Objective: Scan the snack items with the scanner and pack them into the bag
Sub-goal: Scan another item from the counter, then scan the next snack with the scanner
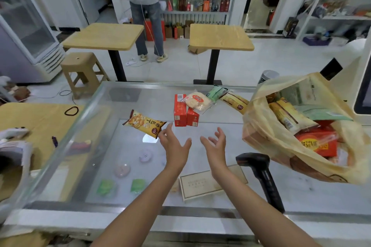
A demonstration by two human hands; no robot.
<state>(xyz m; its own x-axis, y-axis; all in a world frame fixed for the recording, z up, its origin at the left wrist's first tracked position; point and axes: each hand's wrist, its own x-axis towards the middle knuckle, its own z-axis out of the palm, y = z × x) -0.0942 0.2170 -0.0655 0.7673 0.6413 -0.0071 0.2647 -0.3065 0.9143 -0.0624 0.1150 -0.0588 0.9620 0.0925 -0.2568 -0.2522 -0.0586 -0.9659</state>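
- Yellow plastic bag (281, 146) at the right already holds several snacks.
- Orange packet (144, 123), two red boxes (185, 114) and three more packets (212, 98) wait on the glass counter (124, 146).
- Left hand (174, 146) and right hand (216, 145) hover empty with fingers spread; the scanner (261, 174) lies untouched.

wearer: left hand (175, 149) and right hand (216, 147) both bare. forearms (140, 198) bare along their whole visible length, slim, running off the bottom frame edge.

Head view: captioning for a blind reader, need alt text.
An open left hand and open right hand hover empty over a glass counter, near a yellow snack packet and two red cartons. A black handheld scanner sits beside a translucent yellow plastic bag holding snacks.
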